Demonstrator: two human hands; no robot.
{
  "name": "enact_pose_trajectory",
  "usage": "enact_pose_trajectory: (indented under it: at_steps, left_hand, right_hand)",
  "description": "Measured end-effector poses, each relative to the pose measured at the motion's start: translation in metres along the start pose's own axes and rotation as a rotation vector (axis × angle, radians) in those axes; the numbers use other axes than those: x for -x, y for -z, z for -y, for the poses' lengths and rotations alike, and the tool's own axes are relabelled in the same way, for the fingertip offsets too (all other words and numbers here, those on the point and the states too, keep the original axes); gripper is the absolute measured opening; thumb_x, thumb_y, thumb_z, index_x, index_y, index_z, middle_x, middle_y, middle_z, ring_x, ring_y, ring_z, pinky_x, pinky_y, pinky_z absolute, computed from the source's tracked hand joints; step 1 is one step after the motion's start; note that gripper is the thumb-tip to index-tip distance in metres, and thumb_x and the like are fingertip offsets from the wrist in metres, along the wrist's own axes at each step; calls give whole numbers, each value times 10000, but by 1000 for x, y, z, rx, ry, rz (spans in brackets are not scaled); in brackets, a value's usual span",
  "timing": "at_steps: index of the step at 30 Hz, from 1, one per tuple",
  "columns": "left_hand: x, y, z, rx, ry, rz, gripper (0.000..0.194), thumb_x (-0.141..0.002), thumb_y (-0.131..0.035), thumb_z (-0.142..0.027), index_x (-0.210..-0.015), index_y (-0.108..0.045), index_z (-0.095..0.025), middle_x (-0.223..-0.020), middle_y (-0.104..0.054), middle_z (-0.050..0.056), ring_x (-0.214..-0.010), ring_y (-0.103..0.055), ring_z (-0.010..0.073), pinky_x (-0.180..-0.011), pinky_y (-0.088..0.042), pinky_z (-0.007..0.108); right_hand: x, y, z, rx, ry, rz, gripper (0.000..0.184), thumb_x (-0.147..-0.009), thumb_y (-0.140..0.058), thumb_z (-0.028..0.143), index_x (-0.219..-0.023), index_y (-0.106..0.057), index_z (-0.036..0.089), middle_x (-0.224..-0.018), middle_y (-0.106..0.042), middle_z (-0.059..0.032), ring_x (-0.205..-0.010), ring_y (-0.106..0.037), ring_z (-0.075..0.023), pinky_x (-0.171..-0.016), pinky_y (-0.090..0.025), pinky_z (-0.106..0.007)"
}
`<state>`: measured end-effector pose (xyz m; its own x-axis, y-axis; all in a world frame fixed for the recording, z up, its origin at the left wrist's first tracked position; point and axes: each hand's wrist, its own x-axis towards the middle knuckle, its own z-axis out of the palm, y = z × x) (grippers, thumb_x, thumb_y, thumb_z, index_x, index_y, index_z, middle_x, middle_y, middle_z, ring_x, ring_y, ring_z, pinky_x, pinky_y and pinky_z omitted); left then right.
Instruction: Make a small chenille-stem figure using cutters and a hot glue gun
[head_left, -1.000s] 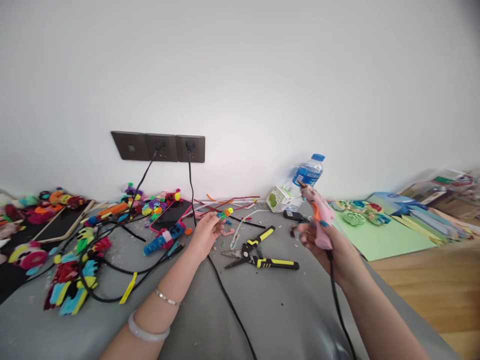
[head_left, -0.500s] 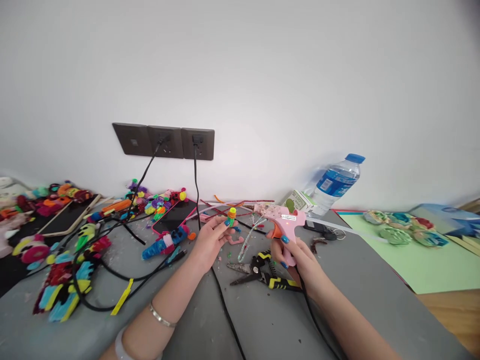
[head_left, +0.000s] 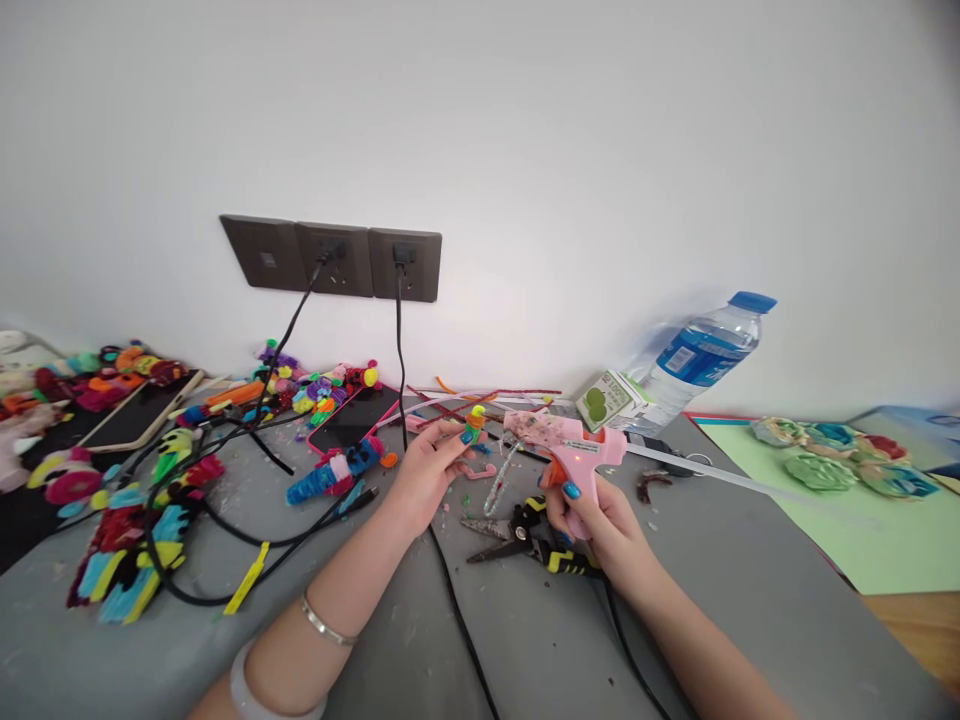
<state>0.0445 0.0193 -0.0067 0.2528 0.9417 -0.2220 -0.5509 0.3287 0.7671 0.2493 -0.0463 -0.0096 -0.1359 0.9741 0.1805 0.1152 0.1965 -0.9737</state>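
My left hand (head_left: 431, 468) pinches a small green and yellow fuzzy piece (head_left: 476, 418), perhaps pipe cleaner, between thumb and fingers. My right hand (head_left: 596, 515) is wrapped round the handle of a pink glue gun (head_left: 574, 445) with an orange trigger. A long clear glue stick (head_left: 697, 468) juts from its back. The gun's nozzle points left and lies close to the fuzzy piece; whether they touch I cannot tell. Below the gun lie wire strippers (head_left: 517, 540) with black and yellow handles, partly hidden by my right hand. A beaded strand (head_left: 499, 480) hangs or lies near the nozzle.
A water bottle (head_left: 705, 350) leans on the wall beside a small carton (head_left: 611, 398). Black cables (head_left: 457, 600) run across the grey table. Colourful fuzzy figures (head_left: 139, 550) and a phone (head_left: 352, 418) are at left. Green paper (head_left: 832, 520) with ruffled rosettes (head_left: 821, 472) lies at right.
My right hand has brought the glue gun from the right to beside the small piece in my left hand, turning its nozzle leftward. The camera view has shifted somewhat.
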Motion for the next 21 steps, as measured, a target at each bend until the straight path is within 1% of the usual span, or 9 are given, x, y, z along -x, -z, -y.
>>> enact_pose_trajectory:
  at_steps: [2, 6, 10, 15, 21]
  left_hand:
    - [0, 0, 0, -9, 2, 6, 327, -598, -856, -287, -792, -622, -167, -799, -692, 27, -662, -601, 109, -605, -465, 228]
    - [-1, 1, 2, -8, -3, 5, 347, -580, -869, -302, -790, -627, -166, -778, -688, 17, -653, -590, 101, -610, -463, 223]
    - [-2, 2, 3, -6, -4, 15, 359, -587, -868, -316, -805, -627, -163, -832, -712, 38, -641, -580, 90, -621, -468, 220]
    - [-1, 1, 2, 7, -1, 26, 335, -594, -864, -296, -783, -621, -166, -798, -702, 25, -623, -570, 88, -613, -471, 219]
    - [-1, 1, 2, 14, -1, 19, 318, -604, -857, -279, -786, -624, -164, -804, -701, 30, -613, -567, 86, -605, -468, 220]
  right_hand:
    - [0, 0, 1, -6, 1, 4, 406, -939, -444, 563, -763, -490, 200, -514, -450, 38, -470, -293, -103, -488, -243, -266]
    - [0, -1, 4, 4, -17, 14, 437, -924, -455, 586, -710, -446, 206, -511, -454, 36, -460, -298, -97, -478, -244, -260]
    - [0, -1, 4, 20, -41, 11, 428, -925, -450, 588, -747, -476, 200, -513, -456, 37, -467, -302, -101, -486, -256, -260]
    - [1, 1, 0, 29, -35, 11, 421, -926, -460, 577, -731, -465, 204, -513, -458, 36, -473, -314, -106, -495, -262, -263]
    - [2, 1, 0, 23, -38, 11, 414, -926, -454, 586, -771, -495, 205, -519, -458, 39, -468, -303, -107, -487, -258, -261]
